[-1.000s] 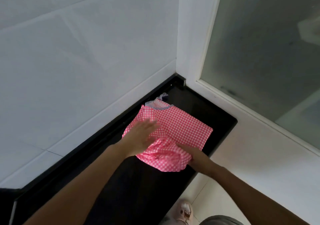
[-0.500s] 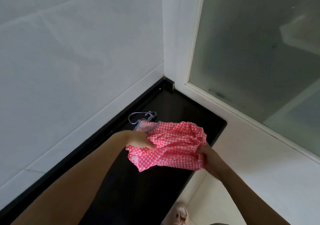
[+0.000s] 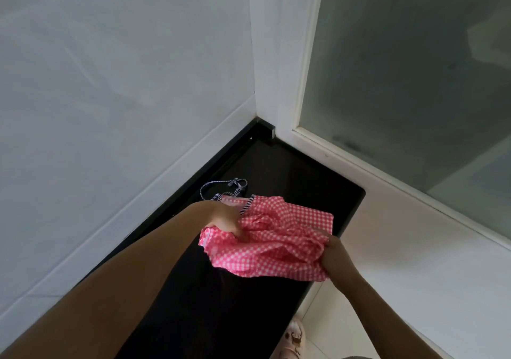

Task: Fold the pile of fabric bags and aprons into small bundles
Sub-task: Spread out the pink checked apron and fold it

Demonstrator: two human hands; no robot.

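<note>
To your far left a pale tiled wall (image 3: 110, 82) runs back to the corner. Below it the black counter (image 3: 193, 317) stretches away from you along that wall. At its far end a thin striped cord (image 3: 222, 186) lies looped on the counter, joined to the top of the cloth.

Your left hand (image 3: 224, 216) is just in front of the cord, with its fingers curled down and gripping the left side of the pink checked apron (image 3: 276, 248). The apron is crumpled into loose folds between your two hands, over the far part of the counter. One flat corner points toward the window, and its near right corner reaches the counter's outer edge.

A pale slipper (image 3: 294, 336) shows on the floor below. Your right hand (image 3: 336, 259) grips the bunched right end of the apron, its fingers closed into the folds. Beyond it lie the white floor tiles (image 3: 414, 275) and, above them, a white-framed frosted window (image 3: 414, 82).
</note>
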